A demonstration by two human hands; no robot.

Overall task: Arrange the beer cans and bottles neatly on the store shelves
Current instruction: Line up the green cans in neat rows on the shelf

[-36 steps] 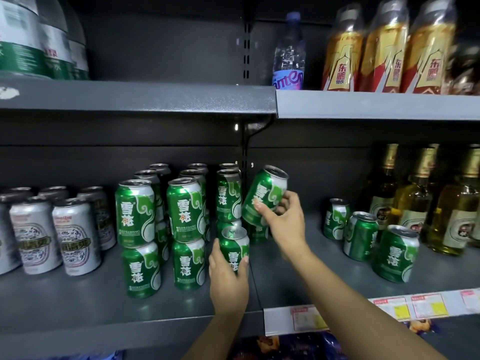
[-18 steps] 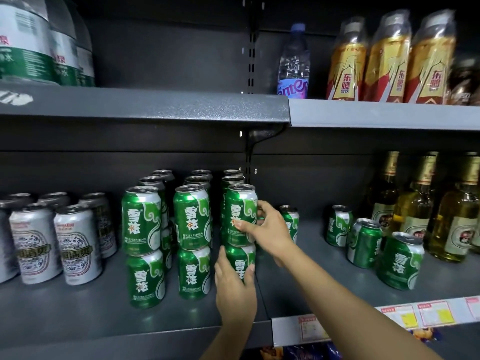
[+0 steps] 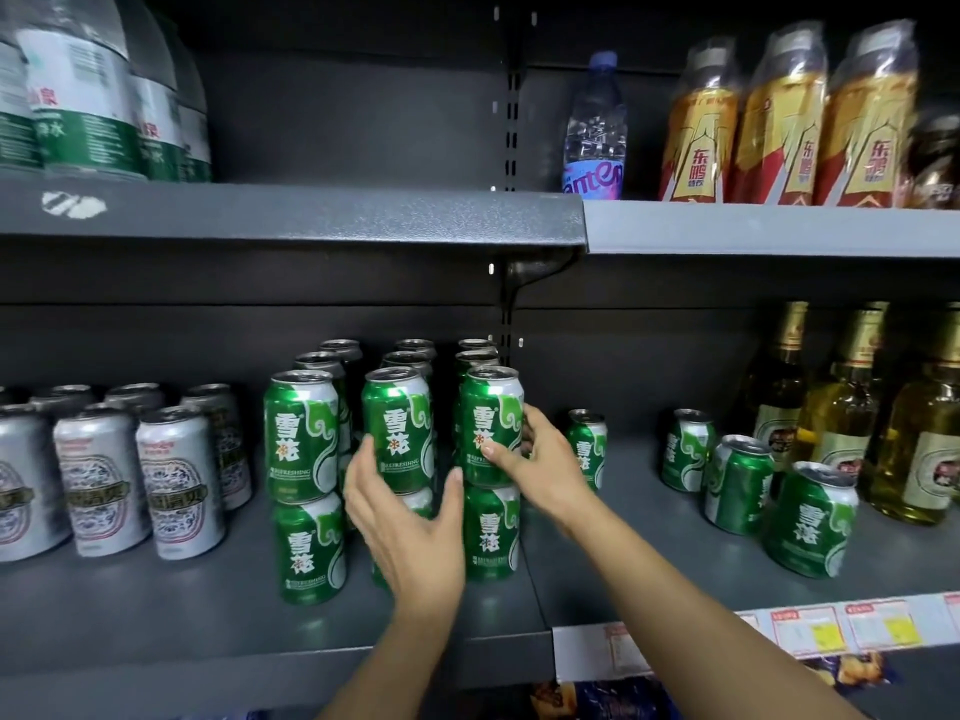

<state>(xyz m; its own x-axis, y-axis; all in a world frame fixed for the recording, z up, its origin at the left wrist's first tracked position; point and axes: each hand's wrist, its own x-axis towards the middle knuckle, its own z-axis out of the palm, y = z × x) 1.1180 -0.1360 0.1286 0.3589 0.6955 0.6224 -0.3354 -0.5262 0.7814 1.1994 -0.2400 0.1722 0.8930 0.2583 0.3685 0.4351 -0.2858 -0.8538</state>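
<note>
Green beer cans stand stacked two high in three columns on the dark middle shelf (image 3: 156, 615). My right hand (image 3: 545, 470) grips the front right upper can (image 3: 488, 407), thumb on its front, as it sits on the lower can (image 3: 491, 532). My left hand (image 3: 410, 543) cups the front middle upper can (image 3: 397, 423) at its base, fingers on the left side and thumb on the right, and hides the can beneath. Loose green cans stand to the right: a small one (image 3: 587, 444) behind my right hand and three more (image 3: 737, 485) further along.
Silver cans (image 3: 176, 480) fill the shelf's left part. Glass beer bottles (image 3: 841, 407) stand at the far right. The upper shelf (image 3: 311, 220) overhangs close above the stacks and carries water and drink bottles. Price labels (image 3: 831, 626) line the right shelf's front edge.
My right hand brought a green can from the air and set it on the right column. My left hand moved from the lower right can to the middle column.
</note>
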